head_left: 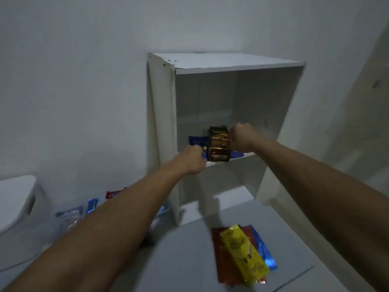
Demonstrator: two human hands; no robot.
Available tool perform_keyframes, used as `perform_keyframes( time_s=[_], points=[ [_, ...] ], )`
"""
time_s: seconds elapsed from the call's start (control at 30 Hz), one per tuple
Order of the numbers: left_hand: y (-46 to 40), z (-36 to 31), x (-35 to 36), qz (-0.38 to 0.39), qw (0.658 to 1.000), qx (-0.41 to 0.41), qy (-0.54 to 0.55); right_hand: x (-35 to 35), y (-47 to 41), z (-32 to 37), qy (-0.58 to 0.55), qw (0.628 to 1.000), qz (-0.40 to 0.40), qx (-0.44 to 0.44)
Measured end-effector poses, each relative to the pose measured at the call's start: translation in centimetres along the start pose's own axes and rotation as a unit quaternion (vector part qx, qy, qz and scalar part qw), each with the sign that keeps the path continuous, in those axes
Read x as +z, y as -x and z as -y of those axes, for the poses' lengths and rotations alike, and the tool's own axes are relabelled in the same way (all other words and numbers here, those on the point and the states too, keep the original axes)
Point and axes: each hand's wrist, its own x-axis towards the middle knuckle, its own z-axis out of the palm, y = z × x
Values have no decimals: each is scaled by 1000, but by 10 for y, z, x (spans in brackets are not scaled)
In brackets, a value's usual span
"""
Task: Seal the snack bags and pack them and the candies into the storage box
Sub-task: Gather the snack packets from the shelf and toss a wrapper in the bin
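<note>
dim rm, plain white walls (84, 81), white open cabinet (231, 64).

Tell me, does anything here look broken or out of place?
Yes: the white shelf unit's left side panel leans away from the top board, leaving a gap at the corner, with bare screw holes showing. Snack packets also lie in a loose pile in front.

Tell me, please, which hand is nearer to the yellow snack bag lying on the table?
Neither clearly: the left hand and right hand are both up at the shelf, flanking the brown Nextar box, far above the yellow snack bag.
</note>
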Motion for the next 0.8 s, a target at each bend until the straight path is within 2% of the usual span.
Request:
perform_keyframes(
  time_s=[0.13, 0.33, 0.4, 0.5, 0.53, 0.67, 0.8],
  points=[
    [-28, -6, 7, -44, 988, -89, 116, 11, -21, -1, -62, 997, -16, 48],
    [-62, -12, 16, -109, 944, -208, 233, 27, -44, -3, -99, 991, -2, 93],
    [-73, -13, 18, -116, 909, -240, 321, 30, -52, -8, -120, 988, 14, 94],
    [-79, -21, 18, -122, 822, -278, 482, 27, -59, -16, -151, 984, 27, 94],
    [-82, -22, 19, -132, 807, -289, 499, 26, -60, -18, -155, 983, 27, 96],
    [-83, -27, 25, -134, 805, -312, 486, 30, -62, -25, -130, 987, 16, 90],
    [-86, -33, 23, -130, 815, -305, 475, 24, -65, -36, -165, 981, 26, 95]
  ],
)
